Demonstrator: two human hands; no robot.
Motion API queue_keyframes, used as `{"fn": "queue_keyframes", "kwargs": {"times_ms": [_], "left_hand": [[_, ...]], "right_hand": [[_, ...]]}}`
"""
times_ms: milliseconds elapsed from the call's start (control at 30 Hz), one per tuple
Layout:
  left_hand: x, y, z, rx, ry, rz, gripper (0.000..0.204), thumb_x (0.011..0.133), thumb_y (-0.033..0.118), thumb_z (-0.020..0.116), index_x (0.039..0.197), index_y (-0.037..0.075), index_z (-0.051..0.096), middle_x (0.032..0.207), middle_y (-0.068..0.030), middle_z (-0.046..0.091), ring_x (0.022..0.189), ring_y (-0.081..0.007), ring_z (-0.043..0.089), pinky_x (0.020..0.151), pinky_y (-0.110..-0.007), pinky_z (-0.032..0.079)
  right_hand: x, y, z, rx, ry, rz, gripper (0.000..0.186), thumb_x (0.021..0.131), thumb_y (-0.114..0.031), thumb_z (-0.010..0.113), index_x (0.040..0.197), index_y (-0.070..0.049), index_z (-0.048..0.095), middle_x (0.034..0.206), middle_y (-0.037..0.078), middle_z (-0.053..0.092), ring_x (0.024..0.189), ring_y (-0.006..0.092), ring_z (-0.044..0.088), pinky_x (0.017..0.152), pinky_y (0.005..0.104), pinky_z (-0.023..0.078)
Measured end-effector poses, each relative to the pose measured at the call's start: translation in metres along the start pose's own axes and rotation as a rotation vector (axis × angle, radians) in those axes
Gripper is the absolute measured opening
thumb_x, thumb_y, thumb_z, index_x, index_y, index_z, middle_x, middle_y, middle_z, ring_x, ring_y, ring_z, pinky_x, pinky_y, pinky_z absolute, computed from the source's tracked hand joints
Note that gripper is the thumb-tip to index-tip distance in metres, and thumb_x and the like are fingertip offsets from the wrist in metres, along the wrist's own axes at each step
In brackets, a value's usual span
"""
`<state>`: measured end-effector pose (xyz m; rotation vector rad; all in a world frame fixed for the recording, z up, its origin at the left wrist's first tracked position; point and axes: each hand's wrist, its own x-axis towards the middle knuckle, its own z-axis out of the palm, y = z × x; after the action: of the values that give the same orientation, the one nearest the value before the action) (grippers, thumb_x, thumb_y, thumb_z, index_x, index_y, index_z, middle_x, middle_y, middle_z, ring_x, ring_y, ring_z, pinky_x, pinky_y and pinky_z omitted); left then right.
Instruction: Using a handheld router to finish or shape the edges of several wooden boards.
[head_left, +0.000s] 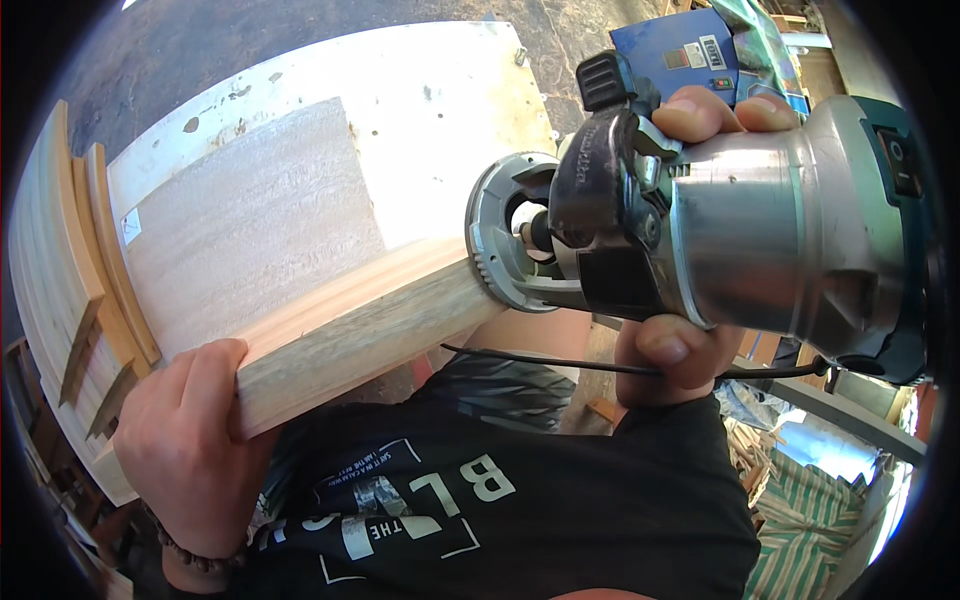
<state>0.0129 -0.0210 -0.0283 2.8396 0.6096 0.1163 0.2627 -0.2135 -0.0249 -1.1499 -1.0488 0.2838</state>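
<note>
My right hand [680,355] is closed round a silver and black hand-held router [745,235], fingertips showing over its top and thumb below. The router lies sideways, its round base [485,235] at the far end of a pale wooden board [340,340]; whether they touch firmly I cannot tell. My left hand [190,430] grips the near left end of that board, fingers curled over it. The board lies diagonally along the front of a white worktop [440,90], in front of a rough greyish sheet [250,220]. The router's black cord [520,357] runs below it.
Several stacked wooden pieces [80,280] stand along the worktop's left side. Behind the router are a blue machine or case [665,55] and a concrete floor [180,55]. At the lower right are a metal rail [860,420], striped green fabric [810,520] and scattered wood scraps [750,450].
</note>
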Motion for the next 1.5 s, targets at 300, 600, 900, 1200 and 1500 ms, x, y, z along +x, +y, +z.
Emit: {"fn": "queue_keyframes", "kwargs": {"times_ms": [300,600,900,1200,1500], "left_hand": [[-0.002,-0.001,0.003,-0.012,0.021,-0.014,0.028,0.075,0.021,0.083,0.094,0.008,0.068,0.079,-0.0095,0.067,0.072,-0.0318,0.066,0.064,-0.042,0.049],[-0.003,0.003,0.003,-0.033,0.017,-0.055,0.028,0.074,0.014,0.084,0.096,0.007,0.067,0.08,-0.0146,0.067,0.076,-0.0377,0.067,0.066,-0.045,0.051],[-0.001,0.002,0.005,0.015,0.038,-0.021,0.034,0.072,0.024,0.087,0.094,0.009,0.066,0.077,-0.009,0.065,0.071,-0.0313,0.066,0.063,-0.042,0.05],[-0.002,0.001,0.006,0.042,0.044,-0.005,0.039,0.071,0.027,0.09,0.095,0.009,0.065,0.076,-0.01,0.065,0.07,-0.0323,0.066,0.062,-0.042,0.05],[-0.006,-0.003,0.002,-0.004,-0.038,-0.061,0.041,0.071,0.024,0.088,0.102,0.007,0.066,0.084,-0.0164,0.07,0.079,-0.0398,0.069,0.068,-0.047,0.054]], "right_hand": [[-0.002,0.0,0.006,0.064,-0.029,0.008,0.094,0.073,-0.013,0.09,0.149,-0.001,0.036,0.135,0.018,0.054,0.112,0.0249,0.064,0.096,0.0311,0.056],[-0.01,-0.004,0.009,0.119,-0.039,0.019,0.099,0.076,-0.008,0.089,0.154,-0.003,0.029,0.143,0.019,0.048,0.113,0.0254,0.063,0.097,0.0299,0.057],[-0.018,-0.021,-0.014,0.384,-0.008,0.149,0.098,0.078,0.001,0.085,0.156,-0.005,0.026,0.144,0.02,0.045,0.113,0.0281,0.064,0.092,0.0272,0.057],[-0.036,-0.004,0.019,0.326,0.191,-0.014,0.104,0.072,-0.007,0.091,0.155,-0.008,0.028,0.145,0.017,0.048,0.118,0.0326,0.063,0.096,0.0337,0.057],[-0.061,-0.049,-0.011,-0.139,0.099,-0.158,0.107,0.07,-0.024,0.092,0.155,-0.003,0.031,0.142,0.019,0.052,0.121,0.0345,0.061,0.107,0.0445,0.052]]}}
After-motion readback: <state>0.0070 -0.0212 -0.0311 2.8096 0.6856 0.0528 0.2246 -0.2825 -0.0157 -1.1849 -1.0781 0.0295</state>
